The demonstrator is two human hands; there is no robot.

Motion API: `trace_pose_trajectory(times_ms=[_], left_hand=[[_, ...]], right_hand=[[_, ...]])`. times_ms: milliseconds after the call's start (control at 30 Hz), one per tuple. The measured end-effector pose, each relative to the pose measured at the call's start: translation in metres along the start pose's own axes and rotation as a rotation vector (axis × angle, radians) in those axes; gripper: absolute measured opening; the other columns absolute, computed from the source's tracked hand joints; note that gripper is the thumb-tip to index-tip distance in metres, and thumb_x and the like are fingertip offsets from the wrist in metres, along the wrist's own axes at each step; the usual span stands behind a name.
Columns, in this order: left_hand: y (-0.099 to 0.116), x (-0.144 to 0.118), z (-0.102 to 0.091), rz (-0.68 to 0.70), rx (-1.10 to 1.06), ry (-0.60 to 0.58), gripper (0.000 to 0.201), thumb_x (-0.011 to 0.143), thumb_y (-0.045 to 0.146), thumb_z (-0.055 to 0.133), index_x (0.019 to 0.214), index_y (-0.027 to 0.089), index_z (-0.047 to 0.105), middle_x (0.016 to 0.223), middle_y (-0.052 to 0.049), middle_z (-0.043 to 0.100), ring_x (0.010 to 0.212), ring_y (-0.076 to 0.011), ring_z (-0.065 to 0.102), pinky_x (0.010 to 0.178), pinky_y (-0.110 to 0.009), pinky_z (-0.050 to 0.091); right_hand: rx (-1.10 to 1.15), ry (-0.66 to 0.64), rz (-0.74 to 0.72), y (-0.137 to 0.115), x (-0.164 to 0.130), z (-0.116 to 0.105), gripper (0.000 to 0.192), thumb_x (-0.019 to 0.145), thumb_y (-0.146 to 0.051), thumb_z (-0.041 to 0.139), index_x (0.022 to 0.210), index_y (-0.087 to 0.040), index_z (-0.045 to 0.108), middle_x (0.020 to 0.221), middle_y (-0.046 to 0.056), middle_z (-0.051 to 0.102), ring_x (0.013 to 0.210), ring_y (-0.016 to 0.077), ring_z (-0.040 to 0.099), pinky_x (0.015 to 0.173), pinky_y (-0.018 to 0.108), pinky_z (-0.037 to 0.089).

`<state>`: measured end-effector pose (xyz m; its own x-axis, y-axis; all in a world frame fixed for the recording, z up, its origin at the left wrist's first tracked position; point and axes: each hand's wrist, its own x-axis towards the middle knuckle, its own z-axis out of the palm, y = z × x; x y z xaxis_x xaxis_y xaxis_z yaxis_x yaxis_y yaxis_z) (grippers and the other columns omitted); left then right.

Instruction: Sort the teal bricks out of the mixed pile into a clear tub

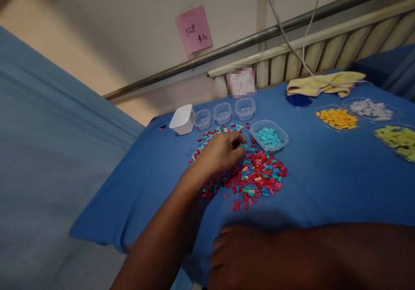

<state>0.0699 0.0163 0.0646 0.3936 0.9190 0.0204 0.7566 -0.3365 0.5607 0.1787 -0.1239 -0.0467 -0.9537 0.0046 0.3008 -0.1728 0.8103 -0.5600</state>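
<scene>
- We rest our left hand (223,151), fingers curled, grip unclear, on the heap of small red, teal and yellow plastic bricks (249,173).
- Our right hand (246,255) lies loosely closed, empty, on the blue cloth-covered table (324,186).
- A pale wall (129,35) bears a pink paper note (193,29).

pink paper sticky note (194,29) on wall, handwritten | folded yellow cloth (326,84) at table's far edge | 3 empty clear plastic cups (222,113) in a row | white plastic tub (183,119) left of them | clear dish of orange pieces (337,118) | grey metal rail (246,41) along wall
</scene>
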Motion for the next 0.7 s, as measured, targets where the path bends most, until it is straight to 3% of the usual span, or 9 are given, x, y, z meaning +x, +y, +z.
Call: trace_pose_trajectory(times_ms=[167,333,500,600,700], left_hand=[[0.025,0.05,0.021,0.1,0.027,-0.066,0.033,0.092,0.01,0.064,0.12,0.017,0.081,0.105,-0.005,0.082,0.091,-0.0194,0.072,0.085,-0.032,0.055],[0.028,0.05,0.018,0.129,0.003,-0.07,0.034,0.098,0.01,0.059,0.122,0.017,0.082,0.118,-0.007,0.083,0.105,-0.0211,0.075,0.1,-0.036,0.057],[-0.001,0.001,-0.018,0.009,-0.031,0.028,0.022,0.099,0.018,0.063,0.111,0.018,0.081,0.1,-0.003,0.081,0.088,-0.0175,0.071,0.084,-0.031,0.055],[-0.025,-0.046,-0.04,-0.122,-0.016,0.032,0.015,0.097,0.023,0.066,0.101,0.017,0.08,0.092,-0.002,0.079,0.083,-0.0171,0.069,0.077,-0.03,0.052],[-0.047,-0.093,-0.048,-0.272,-0.002,-0.003,0.015,0.097,0.026,0.067,0.099,0.018,0.08,0.093,-0.002,0.079,0.083,-0.0171,0.069,0.076,-0.029,0.05]], right_hand=[[-0.071,-0.021,-0.074,0.006,0.001,0.005,0.013,0.109,-0.039,0.072,0.102,-0.03,0.079,0.098,-0.005,0.081,0.092,0.0195,0.07,0.071,0.036,0.04],[-0.056,-0.011,-0.075,0.006,-0.001,0.003,0.016,0.109,-0.041,0.072,0.101,-0.029,0.079,0.097,-0.004,0.081,0.094,0.0198,0.071,0.073,0.036,0.042],[-0.066,-0.017,-0.022,-0.003,0.001,-0.002,0.034,0.107,-0.057,0.071,0.092,-0.026,0.076,0.089,-0.004,0.081,0.083,0.0188,0.07,0.072,0.037,0.042],[-0.073,-0.026,-0.013,-0.008,0.0,-0.005,0.029,0.105,-0.05,0.074,0.09,-0.026,0.077,0.088,-0.004,0.082,0.08,0.0183,0.069,0.071,0.037,0.04],[-0.071,0.006,-0.01,-0.01,-0.002,-0.007,0.025,0.107,-0.045,0.072,0.093,-0.025,0.079,0.091,-0.004,0.083,0.082,0.0182,0.07,0.072,0.038,0.04]])
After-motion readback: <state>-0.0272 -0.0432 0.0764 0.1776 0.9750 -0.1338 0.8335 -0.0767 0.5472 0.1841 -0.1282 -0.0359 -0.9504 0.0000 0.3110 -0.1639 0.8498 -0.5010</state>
